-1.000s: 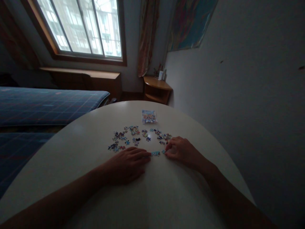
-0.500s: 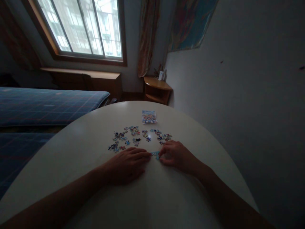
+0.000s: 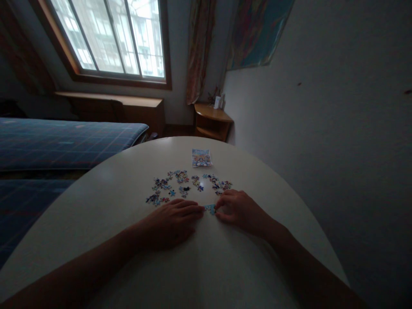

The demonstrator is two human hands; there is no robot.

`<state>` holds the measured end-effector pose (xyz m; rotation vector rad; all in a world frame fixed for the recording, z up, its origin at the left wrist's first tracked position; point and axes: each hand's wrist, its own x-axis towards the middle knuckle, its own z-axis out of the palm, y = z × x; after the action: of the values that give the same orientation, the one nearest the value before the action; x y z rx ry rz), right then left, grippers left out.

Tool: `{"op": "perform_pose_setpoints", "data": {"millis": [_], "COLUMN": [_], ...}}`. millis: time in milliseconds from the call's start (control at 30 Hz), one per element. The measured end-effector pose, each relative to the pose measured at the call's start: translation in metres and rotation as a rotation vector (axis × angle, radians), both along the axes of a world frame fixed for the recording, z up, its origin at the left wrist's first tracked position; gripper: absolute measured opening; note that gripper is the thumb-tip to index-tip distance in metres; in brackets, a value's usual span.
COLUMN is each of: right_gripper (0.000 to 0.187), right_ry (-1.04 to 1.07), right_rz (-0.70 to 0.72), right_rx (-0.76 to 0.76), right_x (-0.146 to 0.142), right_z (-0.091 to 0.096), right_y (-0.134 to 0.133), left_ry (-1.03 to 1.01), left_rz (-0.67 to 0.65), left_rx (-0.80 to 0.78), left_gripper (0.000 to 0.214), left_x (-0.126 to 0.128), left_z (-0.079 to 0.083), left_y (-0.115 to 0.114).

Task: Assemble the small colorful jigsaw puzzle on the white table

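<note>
Tabletop (image 3: 257,180): puzzle section (image 3: 210,208), apparently light blue

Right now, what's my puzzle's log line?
left hand: at left end of blue pieces; right hand: at their right end; loose pieces: scattered beyond; picture sheet: farther back

A person's left hand (image 3: 175,221) and right hand (image 3: 237,209) touched light-blue puzzle pieces (image 3: 210,208) on a white bench (image 3: 257,184), near scattered pieces (image 3: 183,176).

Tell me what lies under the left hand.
The white tabletop shows around the left hand, whose fingertips reach the light-blue puzzle pieces. Anything else directly beneath is covered and cannot be seen.
</note>
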<state>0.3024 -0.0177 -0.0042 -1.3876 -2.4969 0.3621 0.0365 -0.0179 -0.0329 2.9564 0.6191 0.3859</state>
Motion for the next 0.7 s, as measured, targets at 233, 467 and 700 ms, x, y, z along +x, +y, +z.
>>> {"op": "perform_pose_setpoints", "data": {"millis": [233, 467, 700], "right_gripper": [0.018, 0.024, 0.015], "right_ry": [0.006, -0.037, -0.047], "right_rz": [0.03, 0.171, 0.184], "right_rx": [-0.004, -0.049, 0.006], "right_x": [0.005, 0.013, 0.011], "right_z": [0.002, 0.009, 0.001], "right_y": [-0.003, -0.004, 0.001], "left_ry": [-0.022, 0.009, -0.013], "left_rz": [-0.002, 0.009, 0.001], "left_rx": [0.005, -0.001, -0.025], "left_gripper": [0.043, 0.043, 0.045], "left_x": [0.0, 0.0, 0.0], "left_z": [-0.001, 0.0, 0.0], "left_y": [0.0, 0.0, 0.0]}}
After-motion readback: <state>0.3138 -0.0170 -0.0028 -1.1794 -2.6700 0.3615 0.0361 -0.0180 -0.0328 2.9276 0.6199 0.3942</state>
